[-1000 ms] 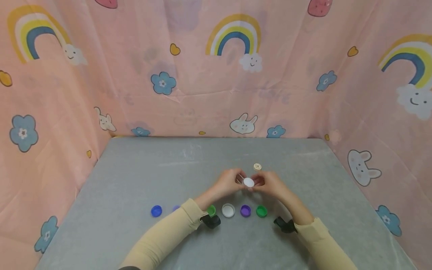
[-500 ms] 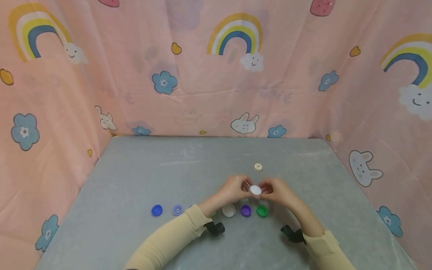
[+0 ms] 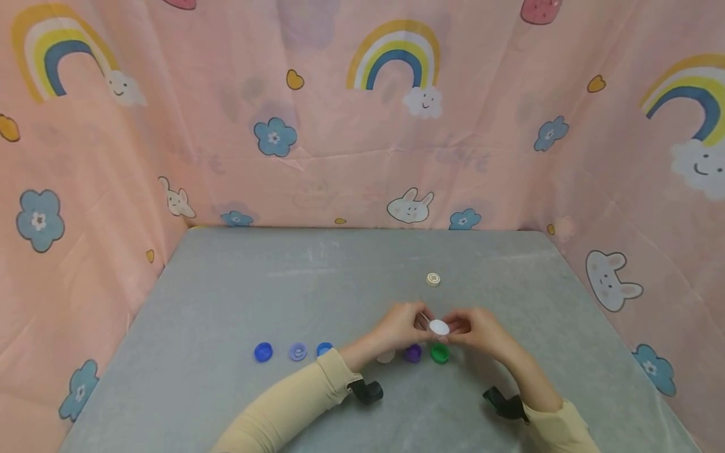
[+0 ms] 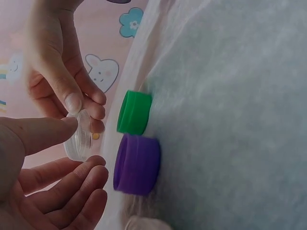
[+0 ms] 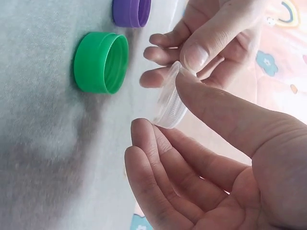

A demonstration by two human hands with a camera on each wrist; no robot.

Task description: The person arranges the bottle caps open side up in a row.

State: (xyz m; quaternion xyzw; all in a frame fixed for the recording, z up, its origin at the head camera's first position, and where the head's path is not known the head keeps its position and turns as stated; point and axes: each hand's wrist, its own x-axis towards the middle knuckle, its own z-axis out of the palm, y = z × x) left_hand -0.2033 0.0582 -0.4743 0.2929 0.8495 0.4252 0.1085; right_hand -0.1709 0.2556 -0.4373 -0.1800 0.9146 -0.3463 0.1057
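Note:
A clear, ribbed bottle cap (image 3: 438,328) is held tilted above the table between both hands. My left hand (image 3: 403,328) pinches one side, and my right hand (image 3: 477,329) pinches the other. In the left wrist view both thumbs press the upper edge of the clear cap (image 4: 79,138), with fingers curved around below. The right wrist view shows its ribbed side (image 5: 170,105) facing the camera. Just below the hands, a green cap (image 3: 440,353) and a purple cap (image 3: 413,353) stand on the table. A whitish cap (image 3: 386,357) is partly covered by my left wrist.
A blue cap (image 3: 263,352), a lilac cap (image 3: 297,352) and another blue cap (image 3: 324,348) continue the row leftward on the grey table (image 3: 243,283). A cream cap (image 3: 433,279) lies behind the hands. A pink printed curtain (image 3: 340,163) encloses the table's back and sides.
Both hands have shifted right and closer to the body, carrying the clear cap. The left forearm now covers the light green cap, while the lilac and second blue caps have come into view.

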